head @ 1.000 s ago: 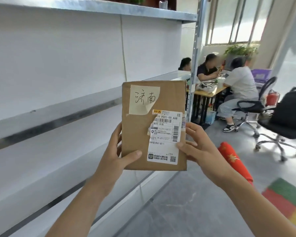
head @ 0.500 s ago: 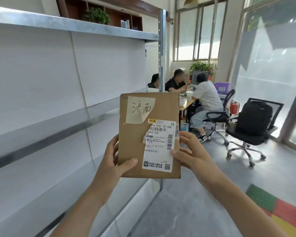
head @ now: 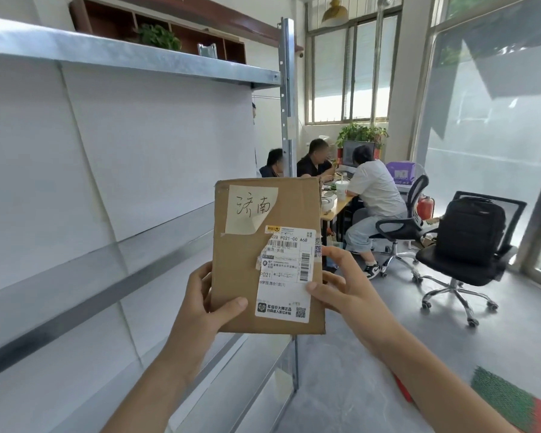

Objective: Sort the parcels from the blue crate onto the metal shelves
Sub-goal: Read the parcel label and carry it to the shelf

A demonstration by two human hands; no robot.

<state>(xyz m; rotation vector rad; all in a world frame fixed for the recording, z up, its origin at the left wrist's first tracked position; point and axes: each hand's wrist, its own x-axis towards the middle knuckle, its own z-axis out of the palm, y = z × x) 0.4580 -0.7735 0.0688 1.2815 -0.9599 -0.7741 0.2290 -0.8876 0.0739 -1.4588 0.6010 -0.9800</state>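
A flat brown cardboard parcel point(head: 241, 260) stands upright in front of me, with a handwritten paper note at its top and a white shipping label on its lower right. My left hand point(head: 200, 307) grips its lower left edge, thumb across the front. My right hand point(head: 347, 289) grips its right edge, thumb on the label. The metal shelves point(head: 107, 264) run along my left, their boards bare and white. The blue crate is out of view.
The shelf's upright post point(head: 286, 89) stands just behind the parcel. Three people sit at a desk point(head: 334, 210) beyond it. A black office chair carrying a backpack point(head: 469, 232) stands at right on the grey floor. A green and red mat point(head: 512, 401) lies at lower right.
The view has swung up and to the right, showing more of the upper shelf and the window. Both hands have kept their hold on the parcel, which stays upright in front of me.
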